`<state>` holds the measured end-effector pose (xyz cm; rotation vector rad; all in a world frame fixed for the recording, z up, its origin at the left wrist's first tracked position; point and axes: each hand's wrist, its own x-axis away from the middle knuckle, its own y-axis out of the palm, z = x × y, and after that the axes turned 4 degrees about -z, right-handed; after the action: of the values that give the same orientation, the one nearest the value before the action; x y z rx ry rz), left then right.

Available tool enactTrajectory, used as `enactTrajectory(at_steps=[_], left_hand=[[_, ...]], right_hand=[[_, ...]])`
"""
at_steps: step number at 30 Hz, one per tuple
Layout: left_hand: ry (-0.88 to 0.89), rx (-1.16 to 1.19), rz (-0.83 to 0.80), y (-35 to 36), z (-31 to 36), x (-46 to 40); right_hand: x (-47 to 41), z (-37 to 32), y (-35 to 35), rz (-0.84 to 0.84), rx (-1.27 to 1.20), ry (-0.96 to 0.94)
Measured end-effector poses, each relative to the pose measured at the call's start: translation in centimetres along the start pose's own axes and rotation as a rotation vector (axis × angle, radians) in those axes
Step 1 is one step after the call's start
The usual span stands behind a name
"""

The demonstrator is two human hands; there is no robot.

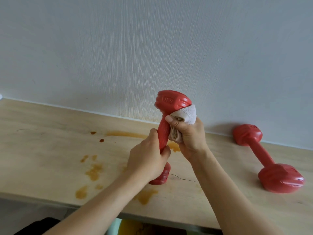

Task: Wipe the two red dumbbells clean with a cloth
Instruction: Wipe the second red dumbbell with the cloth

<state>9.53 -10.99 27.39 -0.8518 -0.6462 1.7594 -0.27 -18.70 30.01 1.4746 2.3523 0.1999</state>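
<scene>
Left hand (149,160) wraps the lower handle of the held dumbbell (171,102), standing it near upright, bottom head just above or on the counter (50,150), can't tell which. Right hand (188,134) clenches a bunched white cloth (188,116) against the upper handle, right under the top head. Step in hand: wiping handle and head underside. To do it well: keep the left grip firm so the bar doesn't spin, twist the cloth round the neck groove, then up over the top head faces, flip for the other end. Counter has brown stains near the held dumbbell, keep the cloth off them. Further right, second dumbbell (264,158) lies on the counter by the wall (152,48), untouched, well apart
</scene>
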Motion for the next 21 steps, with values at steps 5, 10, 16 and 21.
enactTrajectory(at_steps=[5, 10, 16, 21], left_hand=[[0.051, 0.100, -0.108, -0.1, -0.6, -0.9], [0.117, 0.256, -0.148, 0.2, -1.1, -1.8], [0.116, 0.293, -0.162, 0.0, -1.5, -1.9], [0.092, 0.236, -0.144, -0.5, -1.1, -1.7]], right_hand=[[0.2, -0.7, -1.3, -0.120, 0.025, 0.159], [0.1, -0.5, -1.3, -0.205, 0.014, 0.199], [0.9, -0.7, -1.1, -0.089, 0.191, 0.127], [2.1, -1.9, -0.2, 0.076, 0.485, 0.096]])
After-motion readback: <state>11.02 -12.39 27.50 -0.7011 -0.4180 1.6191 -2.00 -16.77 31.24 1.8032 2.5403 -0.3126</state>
